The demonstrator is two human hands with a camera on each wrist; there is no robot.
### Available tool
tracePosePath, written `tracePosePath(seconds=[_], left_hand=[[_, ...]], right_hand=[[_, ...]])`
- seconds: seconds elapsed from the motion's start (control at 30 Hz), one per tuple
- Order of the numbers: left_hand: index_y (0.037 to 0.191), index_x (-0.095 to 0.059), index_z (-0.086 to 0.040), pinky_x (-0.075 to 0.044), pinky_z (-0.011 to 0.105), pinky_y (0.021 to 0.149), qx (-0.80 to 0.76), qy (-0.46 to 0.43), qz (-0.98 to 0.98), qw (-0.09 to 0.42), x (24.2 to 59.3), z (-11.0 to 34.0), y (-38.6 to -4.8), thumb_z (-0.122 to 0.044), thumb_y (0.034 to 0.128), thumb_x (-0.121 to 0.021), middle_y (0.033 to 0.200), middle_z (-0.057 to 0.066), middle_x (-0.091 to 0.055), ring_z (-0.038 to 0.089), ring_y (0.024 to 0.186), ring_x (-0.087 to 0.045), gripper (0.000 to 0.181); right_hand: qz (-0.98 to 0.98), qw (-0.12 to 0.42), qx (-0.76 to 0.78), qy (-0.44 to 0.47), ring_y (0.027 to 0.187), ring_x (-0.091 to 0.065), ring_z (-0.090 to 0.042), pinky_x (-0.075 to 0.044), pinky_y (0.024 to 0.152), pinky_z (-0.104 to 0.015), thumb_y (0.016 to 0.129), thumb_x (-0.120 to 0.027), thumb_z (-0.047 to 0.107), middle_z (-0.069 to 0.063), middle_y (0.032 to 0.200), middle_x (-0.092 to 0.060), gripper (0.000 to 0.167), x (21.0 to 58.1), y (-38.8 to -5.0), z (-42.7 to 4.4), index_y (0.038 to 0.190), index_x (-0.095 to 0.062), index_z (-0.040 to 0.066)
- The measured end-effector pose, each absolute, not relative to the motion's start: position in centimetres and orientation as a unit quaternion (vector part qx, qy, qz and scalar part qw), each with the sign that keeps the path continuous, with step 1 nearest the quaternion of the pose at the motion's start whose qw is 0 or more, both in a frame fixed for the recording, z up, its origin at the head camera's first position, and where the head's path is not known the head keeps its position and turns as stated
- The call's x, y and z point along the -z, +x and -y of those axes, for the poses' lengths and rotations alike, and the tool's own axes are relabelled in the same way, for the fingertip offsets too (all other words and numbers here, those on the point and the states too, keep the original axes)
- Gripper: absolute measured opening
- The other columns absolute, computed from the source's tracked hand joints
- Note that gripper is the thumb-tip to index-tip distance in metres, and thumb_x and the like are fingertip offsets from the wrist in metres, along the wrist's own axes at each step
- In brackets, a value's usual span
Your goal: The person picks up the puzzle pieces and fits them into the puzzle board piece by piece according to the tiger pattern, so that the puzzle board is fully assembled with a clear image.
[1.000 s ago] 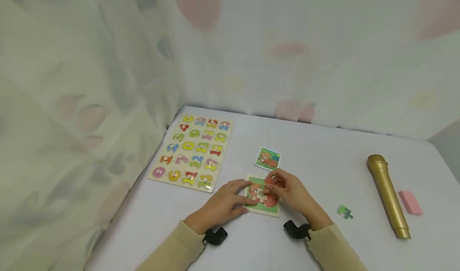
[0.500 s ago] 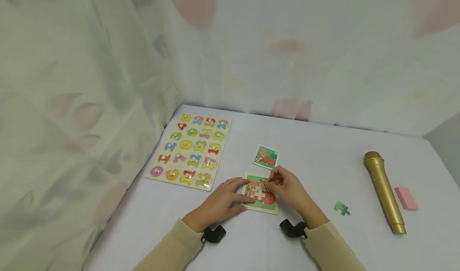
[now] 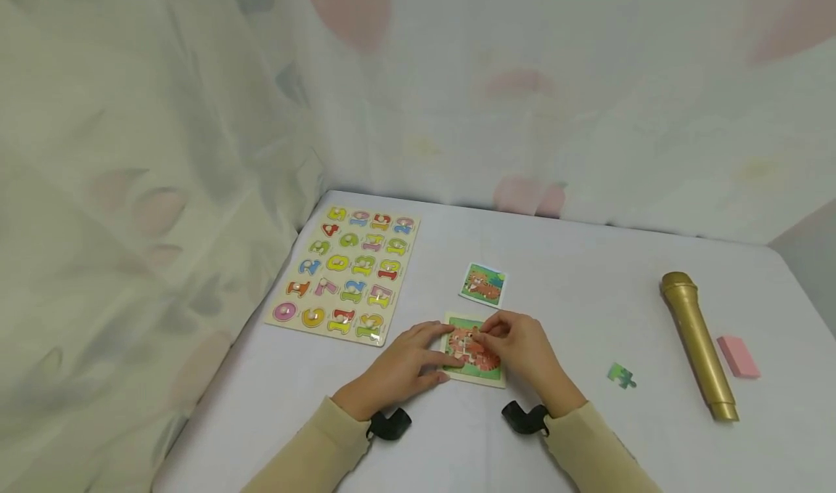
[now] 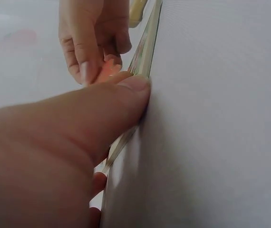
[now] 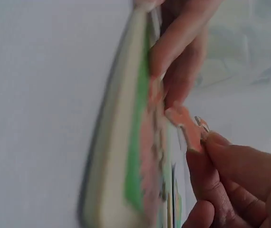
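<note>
A small square jigsaw puzzle board (image 3: 486,382) with a green rim and an orange tiger picture lies on the white table. My left hand (image 3: 408,362) holds its left side, fingers on top and thumb (image 4: 135,85) against the near edge. My right hand (image 3: 525,344) pinches an orange puzzle piece (image 5: 185,124) between thumb and fingertips. In the head view the piece is over the board's middle, partly hidden by the fingers; in the right wrist view it is tilted, just off the picture. Behind the board lies a tiger picture card (image 3: 483,284).
A green puzzle piece (image 3: 622,375) lies loose to the right. Farther right are a gold microphone (image 3: 699,344) and a pink block (image 3: 739,356). A number puzzle board (image 3: 339,275) lies at the left. Patterned cloth (image 3: 418,101) hangs behind the table.
My right hand has brought the orange piece left and slightly nearer, from the board's upper right over its middle. My left hand stays on the board's left side. The head view shifted slightly.
</note>
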State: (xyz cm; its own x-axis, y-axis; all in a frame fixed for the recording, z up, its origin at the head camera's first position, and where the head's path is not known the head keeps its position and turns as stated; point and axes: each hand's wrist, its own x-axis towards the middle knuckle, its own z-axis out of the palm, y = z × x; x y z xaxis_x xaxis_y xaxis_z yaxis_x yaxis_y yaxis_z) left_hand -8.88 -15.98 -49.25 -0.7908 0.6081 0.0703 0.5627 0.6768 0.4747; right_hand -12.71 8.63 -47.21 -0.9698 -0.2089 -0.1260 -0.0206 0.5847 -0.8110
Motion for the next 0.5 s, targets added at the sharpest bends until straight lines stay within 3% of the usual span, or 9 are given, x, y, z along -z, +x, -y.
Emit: tracePosePath(seconds=[0.1, 0.23, 0.37, 0.5], left_hand=[[0.131, -0.075, -0.035, -0.032, 0.050, 0.122, -0.243, 0.320, -0.915, 0.047, 49.1, 16.1, -8.9, -0.035, 0.0989, -0.075, 0.162, 0.003, -0.043, 0.024, 0.152, -0.033, 0.032], [0.131, -0.075, -0.035, -0.032, 0.050, 0.122, -0.247, 0.320, -0.914, 0.047, 49.1, 16.1, -9.0, -0.035, 0.0988, -0.075, 0.162, 0.004, -0.043, 0.024, 0.152, -0.033, 0.032], [0.132, -0.074, -0.036, -0.032, 0.051, 0.122, -0.247, 0.318, -0.914, 0.050, 49.4, 16.1, -9.0, -0.035, 0.0992, -0.074, 0.163, 0.002, -0.042, 0.023, 0.152, -0.033, 0.033], [0.133, -0.074, -0.037, -0.032, 0.051, 0.122, -0.249, 0.317, -0.914, 0.055, 49.5, 16.1, -8.9, -0.036, 0.0993, -0.074, 0.163, 0.001, -0.041, 0.024, 0.153, -0.032, 0.034]], right_hand=[[-0.887, 0.106, 0.444, -0.068, 0.067, -0.061, -0.012, -0.048, 0.058, -0.026, 0.090, -0.086, 0.016, 0.005, 0.076, -0.070, 0.015, 47.5, -12.8, -8.5, 0.087, -0.072, 0.012], [-0.919, 0.062, 0.372, -0.117, 0.069, -0.051, -0.013, -0.044, 0.060, -0.028, 0.086, -0.089, 0.017, 0.006, 0.080, -0.061, 0.018, 48.1, -12.8, -8.4, 0.084, -0.072, 0.016], [-0.928, -0.009, 0.285, -0.239, 0.083, -0.054, -0.014, -0.052, 0.072, -0.033, 0.082, -0.092, 0.017, 0.006, 0.091, -0.062, 0.013, 47.9, -12.8, -8.6, 0.086, -0.079, 0.018], [-0.908, -0.032, 0.211, -0.362, 0.091, -0.061, -0.017, -0.056, 0.077, -0.038, 0.085, -0.090, 0.018, 0.005, 0.101, -0.069, 0.011, 47.1, -12.4, -8.9, 0.094, -0.085, 0.015]])
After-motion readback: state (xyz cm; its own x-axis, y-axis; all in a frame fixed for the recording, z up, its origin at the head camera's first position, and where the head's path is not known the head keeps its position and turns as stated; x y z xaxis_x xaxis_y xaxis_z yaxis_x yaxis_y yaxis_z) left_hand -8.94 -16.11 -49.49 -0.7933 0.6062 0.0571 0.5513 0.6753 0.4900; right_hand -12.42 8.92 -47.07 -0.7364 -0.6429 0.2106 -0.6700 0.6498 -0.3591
